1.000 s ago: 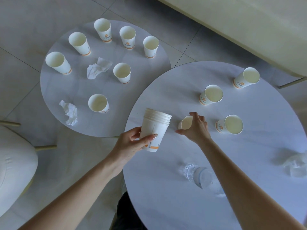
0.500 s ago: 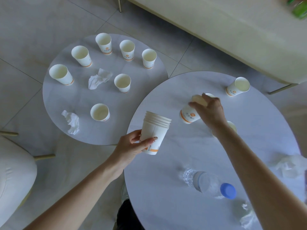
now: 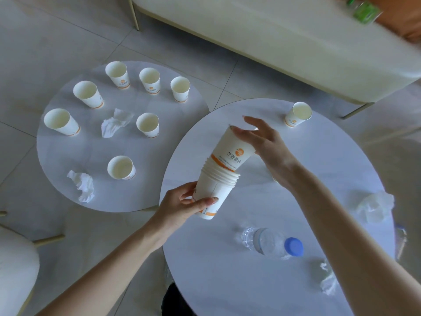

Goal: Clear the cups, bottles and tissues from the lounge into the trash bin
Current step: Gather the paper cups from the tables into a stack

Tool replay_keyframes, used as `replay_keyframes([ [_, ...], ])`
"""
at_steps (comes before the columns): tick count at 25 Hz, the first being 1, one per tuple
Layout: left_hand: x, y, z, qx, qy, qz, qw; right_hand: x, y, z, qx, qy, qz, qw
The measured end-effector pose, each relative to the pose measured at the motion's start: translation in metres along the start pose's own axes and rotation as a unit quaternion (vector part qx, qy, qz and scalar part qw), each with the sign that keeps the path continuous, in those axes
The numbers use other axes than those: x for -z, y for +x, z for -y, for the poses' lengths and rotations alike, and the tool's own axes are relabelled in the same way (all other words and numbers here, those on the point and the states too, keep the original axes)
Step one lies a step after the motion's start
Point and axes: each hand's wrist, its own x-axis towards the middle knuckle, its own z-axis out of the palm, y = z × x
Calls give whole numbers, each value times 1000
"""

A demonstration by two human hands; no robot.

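**Nesting of cups, head view.** The left hand [image 3: 182, 205] grips the stack [image 3: 216, 190] by its lower wall above the large desk [image 3: 227, 281]. The top cup [image 3: 232, 151] sits tilted and only partly seated in the stack. The right hand [image 3: 266, 144] is spread wide, with its thumb at that cup's rim and its fingers straight. The step in hand, as judged, is gathering loose cups into one stack before any trip to the bin, which is not in view. The next move likely calls for a push to seat the top cup, then a reach to the far cup [image 3: 298, 114]. A bottle [image 3: 273, 242] and tissues [image 3: 376, 208] lie on the same desk. Seven cups [image 3: 145, 125] and two more tissues occupy the small desk [image 3: 68, 156]. The top cup bears an orange roundel and the characters 艺匠酒店; the smaller print is unreadable.
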Motion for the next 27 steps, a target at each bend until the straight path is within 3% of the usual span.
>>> replay_keyframes([
  [18,-76,25,-16,10,34,47,998,51,-18,-61,-64,59,20,996],
  [20,-80,31,-15,8,22,41,999,68,-5,-77,-54,54,-19,997],
  [23,-81,39,-8,7,18,31,999,100,18,-114,-66,-46,-136,987],
  [27,-87,56,5,17,16,11,1000,119,42,-168,-76,-213,-157,962],
])
